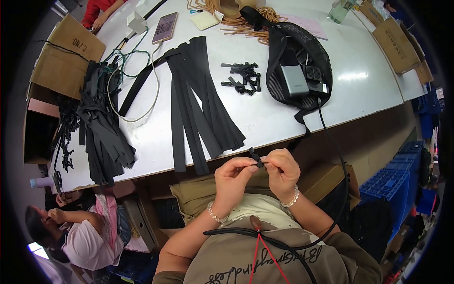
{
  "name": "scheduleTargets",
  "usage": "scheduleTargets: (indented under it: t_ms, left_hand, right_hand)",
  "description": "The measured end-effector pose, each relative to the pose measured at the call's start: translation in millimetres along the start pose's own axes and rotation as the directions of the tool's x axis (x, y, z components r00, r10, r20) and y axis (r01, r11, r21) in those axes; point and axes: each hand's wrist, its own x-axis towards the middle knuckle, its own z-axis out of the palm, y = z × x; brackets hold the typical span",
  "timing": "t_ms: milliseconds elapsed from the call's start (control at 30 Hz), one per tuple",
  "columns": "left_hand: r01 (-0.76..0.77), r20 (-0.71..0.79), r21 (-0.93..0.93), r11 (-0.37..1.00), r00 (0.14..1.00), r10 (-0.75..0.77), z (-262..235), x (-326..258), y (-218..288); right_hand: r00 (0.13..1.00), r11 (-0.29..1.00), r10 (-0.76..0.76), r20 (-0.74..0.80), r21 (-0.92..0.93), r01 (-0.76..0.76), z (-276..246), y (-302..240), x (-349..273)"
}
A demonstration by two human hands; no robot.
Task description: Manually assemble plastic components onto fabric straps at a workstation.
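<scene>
Just off the table's near edge, both hands pinch a small black knotted piece (256, 156), perhaps a short strip or a pull. My left hand (232, 178) grips it from one side between thumb and forefinger. On the other side, my right hand (283, 174) holds it the same way, fingertips almost meeting. A short black end sticks up between them; the fingers hide part of the rest. Beyond the hands lies a small heap of similar black pieces (246, 78). Flat black strips (191, 106) fan out to the left of it, some ends overhanging the edge.
A second bundle of black strips (101, 128) hangs over the edge at left, by a cardboard box (66, 57). A phone (165, 28) with a white cable lies farther back. At right sits a black mesh bag (299, 61) holding a power bank (294, 79); its cable runs toward me.
</scene>
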Motion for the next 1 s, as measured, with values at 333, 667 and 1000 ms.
scheduleTargets:
  t_ms: [333, 667, 1000]
  left_hand:
    - [-0.004, -0.030, -0.082, 0.997, 1.000, 0.002, 3.7, 5.6, 34.4]
    - [0.411, 0.258, 0.424, 0.807, 0.799, -0.543, -27.4, 34.8, 82.4]
    - [0.412, 0.234, 0.382, 0.827, 0.823, -0.518, -34.2, 34.0, 80.1]
  right_hand:
    - [0.989, 0.997, -0.063, 0.133, -0.035, 0.068, -9.4, -8.6, 13.3]
    - [0.824, 0.922, 0.243, 0.512, 0.143, -0.361, -9.9, -19.9, 31.2]
    - [0.466, 0.340, 0.373, 0.803, 0.349, -0.873, 2.8, -16.8, 39.0]
